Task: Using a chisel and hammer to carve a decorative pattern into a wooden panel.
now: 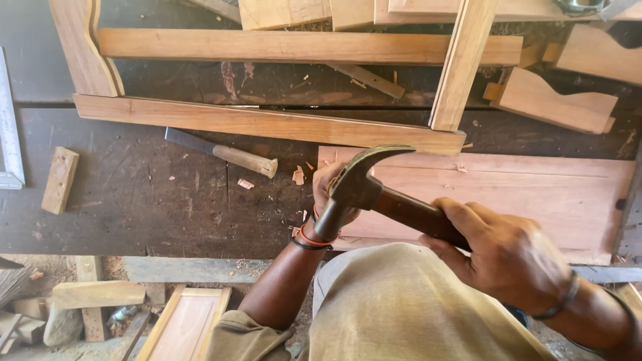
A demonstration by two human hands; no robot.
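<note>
My right hand grips the dark wooden handle of a claw hammer, whose steel head is raised over my left hand. My left hand rests on the near left corner of a flat reddish wooden board; the hammer head hides its fingers, so I cannot tell what they hold. Red and black bands circle the left wrist. Just beyond the board lies a wooden frame of light rails laid across the dark workbench.
A chisel with a wooden handle lies on the bench left of my hands. A small wood block and a metal square sit at far left. Shaped offcuts lie at back right. Panels and scraps lie on the floor below.
</note>
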